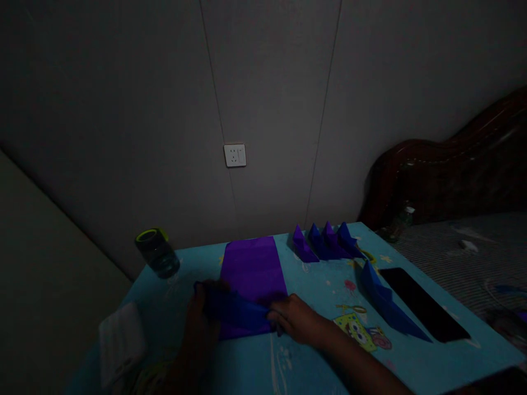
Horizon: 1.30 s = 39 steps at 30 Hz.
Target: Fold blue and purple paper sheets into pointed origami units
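Note:
A partly folded piece of blue paper [236, 311] is held between my two hands, above a purple sheet of paper [253, 263] that lies flat on the table. My left hand [201, 307], dim and partly in shadow, grips the paper's left end. At the right end, the fingers of my right hand [288, 317] pinch its tip. Off to the right sits a larger blue paper boat [382, 299]. Behind it stands a row of several folded boats, among them a purple paper boat [302, 247] at the row's left end.
A long black flat object [422, 302] lies by the table's right edge. At the back left is a clear cup with a green rim [158, 255]; a white object [122, 343] lies front left. The table [317, 356] meets a wall [272, 192]. A bed [448, 241] is at right.

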Tool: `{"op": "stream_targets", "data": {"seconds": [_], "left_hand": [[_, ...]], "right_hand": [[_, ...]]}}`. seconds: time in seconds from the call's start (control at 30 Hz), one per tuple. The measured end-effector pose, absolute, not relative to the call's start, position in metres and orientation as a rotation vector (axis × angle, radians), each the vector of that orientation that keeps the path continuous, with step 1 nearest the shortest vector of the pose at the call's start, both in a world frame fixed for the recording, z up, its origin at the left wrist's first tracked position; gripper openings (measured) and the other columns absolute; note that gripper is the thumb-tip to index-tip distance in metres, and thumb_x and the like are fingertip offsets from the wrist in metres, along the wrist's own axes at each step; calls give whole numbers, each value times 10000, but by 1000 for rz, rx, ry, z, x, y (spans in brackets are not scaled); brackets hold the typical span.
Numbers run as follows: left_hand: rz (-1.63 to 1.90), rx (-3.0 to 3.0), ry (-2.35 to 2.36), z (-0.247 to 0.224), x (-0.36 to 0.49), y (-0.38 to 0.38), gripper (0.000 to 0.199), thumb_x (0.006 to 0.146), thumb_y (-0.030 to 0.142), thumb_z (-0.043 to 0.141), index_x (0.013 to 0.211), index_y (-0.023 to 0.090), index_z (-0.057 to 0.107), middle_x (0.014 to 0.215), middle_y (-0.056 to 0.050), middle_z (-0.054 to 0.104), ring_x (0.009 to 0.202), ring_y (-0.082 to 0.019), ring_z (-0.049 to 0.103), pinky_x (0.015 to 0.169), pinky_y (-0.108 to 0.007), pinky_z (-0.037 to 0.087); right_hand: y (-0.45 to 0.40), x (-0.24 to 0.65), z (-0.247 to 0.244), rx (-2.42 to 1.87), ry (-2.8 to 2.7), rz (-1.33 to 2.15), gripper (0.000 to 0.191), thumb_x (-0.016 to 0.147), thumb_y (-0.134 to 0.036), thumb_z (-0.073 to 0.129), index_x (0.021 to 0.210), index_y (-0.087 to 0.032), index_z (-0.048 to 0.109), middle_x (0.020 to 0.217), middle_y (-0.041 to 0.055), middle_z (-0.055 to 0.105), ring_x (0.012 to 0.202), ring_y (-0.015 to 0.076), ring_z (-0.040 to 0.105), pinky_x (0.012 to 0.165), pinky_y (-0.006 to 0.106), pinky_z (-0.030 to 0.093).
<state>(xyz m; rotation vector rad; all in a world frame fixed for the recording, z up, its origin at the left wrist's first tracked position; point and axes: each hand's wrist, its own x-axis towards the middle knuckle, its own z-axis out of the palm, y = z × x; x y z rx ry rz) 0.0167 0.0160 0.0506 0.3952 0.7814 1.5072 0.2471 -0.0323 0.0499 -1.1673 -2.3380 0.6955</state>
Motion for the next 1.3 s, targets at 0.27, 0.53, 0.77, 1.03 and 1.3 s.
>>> {"op": "stream_targets", "data": {"seconds": [0.27,0.53,0.77,1.03,1.3], "left_hand": [[1474,383,786,50,11,22,220,889,341,576,833,157,682,766,-55,734,694,-182,701,680,-323,588],[1489,411,719,32,5,32,252,874,306,592,1101,217,656,1089,-69,715,1002,-192,679,899,-330,534],[1229,552,632,4,17,24,541,795,283,659,1309,354,505,1213,-90,662,1124,-259,637,978,-491,461],[1183,678,1007,36,40,0,735,678,249,807,1345,295,501,1269,-116,644,1091,-294,653,800,-358,575],[1207,949,1016,28,39,-5,365,689,191,781,1048,220,719,1196,-82,697,1235,-260,564,1106,-363,365]], "right_hand": [[-28,250,42,-1217,-2274,757,394,1015,-350,355,781,-169,615,651,9,672,599,119,635,595,200,434],[-29,246,37,-1381,-2273,492,491,1027,-451,263,845,-188,636,743,38,708,646,149,651,622,244,419],[-29,237,33,-1552,-2235,43,486,1036,-377,237,944,-158,661,715,87,710,625,188,664,619,278,428],[-48,219,42,-1282,-2328,406,441,903,-432,551,1258,-169,564,985,107,734,845,258,688,762,340,487],[-44,222,48,-1332,-1917,782,425,975,-440,407,1244,-188,619,1057,100,732,895,235,691,804,325,504]]}}
